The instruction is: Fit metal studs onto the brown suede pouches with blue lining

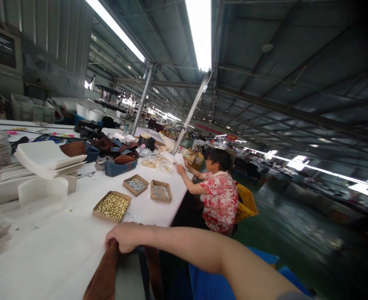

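Note:
My right hand (126, 238) reaches in from the lower right, with its fingers closed on the top edge of a brown strip of leather-like material (104, 275). The strip hangs down past the table's near edge and runs out of the picture at the bottom. Just beyond the hand is a shallow cardboard tray of gold-coloured studs (112, 206). Farther off sit two smaller trays, one of silver metal bits (136, 184) and one of sparser silver bits (161, 191). My left hand is out of the picture.
Stacks of white sheets (49, 156) stand on the white table (61, 250) at left. Behind the trays are a blue bin (121, 166) and piled brown and blue pieces. A seated co-worker (219, 198) handles white sheets across the right edge. Blue containers (209, 285) stand below my arm.

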The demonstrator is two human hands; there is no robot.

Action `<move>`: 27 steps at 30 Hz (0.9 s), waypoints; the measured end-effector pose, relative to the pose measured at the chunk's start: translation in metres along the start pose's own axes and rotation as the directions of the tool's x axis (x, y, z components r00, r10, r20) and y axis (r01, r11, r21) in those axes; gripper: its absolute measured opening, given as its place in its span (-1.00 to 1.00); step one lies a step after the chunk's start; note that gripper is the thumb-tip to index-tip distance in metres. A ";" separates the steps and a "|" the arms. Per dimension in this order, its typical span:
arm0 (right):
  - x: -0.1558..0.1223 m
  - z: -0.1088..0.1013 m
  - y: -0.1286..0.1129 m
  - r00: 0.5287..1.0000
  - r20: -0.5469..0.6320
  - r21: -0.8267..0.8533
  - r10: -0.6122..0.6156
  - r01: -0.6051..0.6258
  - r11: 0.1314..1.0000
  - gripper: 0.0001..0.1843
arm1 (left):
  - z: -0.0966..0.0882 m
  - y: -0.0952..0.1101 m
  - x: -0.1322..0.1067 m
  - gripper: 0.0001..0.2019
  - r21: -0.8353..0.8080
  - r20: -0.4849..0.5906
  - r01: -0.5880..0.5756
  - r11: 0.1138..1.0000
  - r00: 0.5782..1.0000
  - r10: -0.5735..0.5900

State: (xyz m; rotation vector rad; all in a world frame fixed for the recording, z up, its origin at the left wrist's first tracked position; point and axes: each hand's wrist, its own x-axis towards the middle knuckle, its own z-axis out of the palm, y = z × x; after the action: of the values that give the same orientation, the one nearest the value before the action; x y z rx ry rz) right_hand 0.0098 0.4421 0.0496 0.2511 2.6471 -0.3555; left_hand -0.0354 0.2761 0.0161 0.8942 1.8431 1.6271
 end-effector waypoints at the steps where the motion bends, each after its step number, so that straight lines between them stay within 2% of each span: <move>1: 0.000 0.001 0.001 1.000 -0.001 -0.005 -0.003 0.003 1.000 -0.26 | 0.000 0.002 -0.003 -0.78 0.013 0.001 -0.018 1.000 1.000 0.018; 4: 0.004 0.010 0.008 0.999 -0.021 -0.010 -0.030 0.030 1.000 -0.28 | 0.003 0.011 -0.017 -0.80 0.048 0.006 -0.040 0.998 0.999 0.040; 7: 0.009 0.020 0.020 0.993 -0.043 0.038 -0.111 0.113 0.993 -0.28 | 0.008 0.020 -0.030 -0.78 0.080 0.017 -0.041 0.996 0.999 0.040; 11: 0.003 0.020 0.032 0.982 -0.060 0.183 -0.181 0.189 0.965 -0.30 | 0.010 0.031 -0.035 -0.52 0.139 0.015 -0.041 0.989 0.999 0.039; 13: -0.003 0.018 0.033 0.987 -0.060 0.237 -0.149 0.160 0.958 -0.32 | 0.011 0.034 -0.031 -0.53 0.165 0.008 -0.038 0.986 0.999 0.037; 16: -0.003 0.019 0.032 0.989 -0.081 0.233 -0.121 0.137 0.963 -0.37 | 0.019 0.034 -0.018 -0.59 0.179 0.008 -0.033 0.983 0.999 0.032; 20: 0.011 0.026 0.036 0.986 -0.087 0.194 -0.144 0.158 0.968 -0.39 | 0.033 0.023 0.001 -0.43 0.170 0.022 -0.018 0.985 1.000 0.015; 24: 0.016 0.027 0.044 0.993 -0.050 0.258 -0.112 0.121 0.959 -0.31 | 0.041 0.010 0.013 -0.42 0.189 0.022 -0.001 0.982 1.000 -0.003; 27: 0.011 0.026 0.045 0.993 -0.072 0.273 -0.091 0.108 0.956 -0.31 | 0.044 0.005 0.017 -0.42 0.219 0.011 -0.004 0.976 1.000 0.001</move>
State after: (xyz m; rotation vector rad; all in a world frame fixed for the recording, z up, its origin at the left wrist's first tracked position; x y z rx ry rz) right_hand 0.0213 0.4784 0.0134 0.2188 2.6689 -0.7648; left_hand -0.0133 0.3176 0.0151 0.9956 2.0434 1.4359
